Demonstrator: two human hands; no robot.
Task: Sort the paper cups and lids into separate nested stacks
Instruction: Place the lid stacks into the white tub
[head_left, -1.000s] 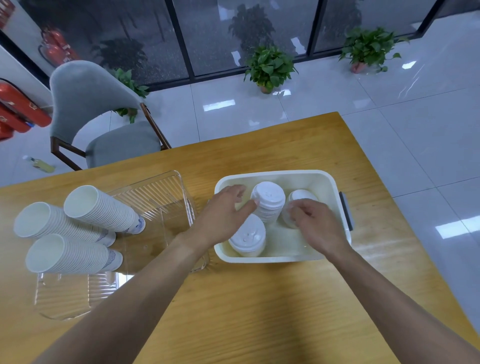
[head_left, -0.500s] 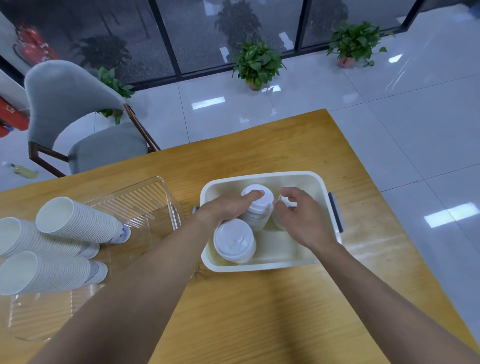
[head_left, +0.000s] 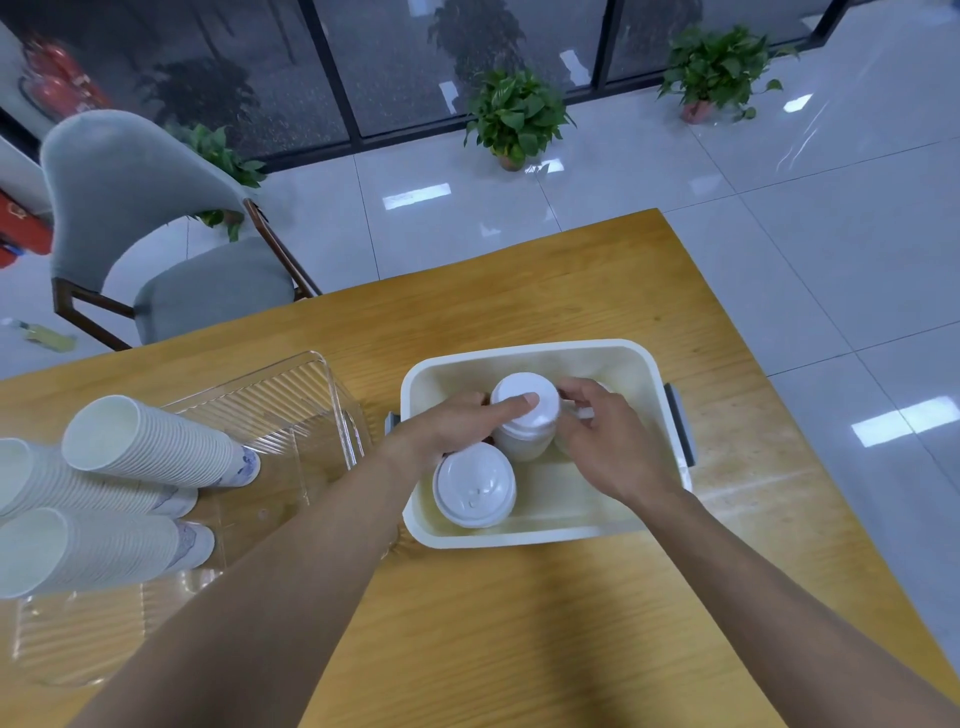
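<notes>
Both hands in the cream rectangular plastic bin (head_left: 530, 538): left hand (head_left: 452, 428) grips the taller stack of white plastic lids (head_left: 524, 415), thumb on top. Right hand (head_left: 610, 447) has fingers curled at that stack's right side; can't tell what it holds. Shorter white lid stack (head_left: 475, 486) sits just in front.

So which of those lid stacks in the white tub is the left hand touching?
The far stack of lids, with the left hand gripping it, thumb on top; the near stack stands untouched in the white tub.

Grey chair (head_left: 156, 249), 2 potted plants (head_left: 514, 117) nr window.

Both hands, left hand (head_left: 451, 427) and right hand (head_left: 609, 443), around lid stack (head_left: 524, 415) in white bin (head_left: 524, 356).
</notes>
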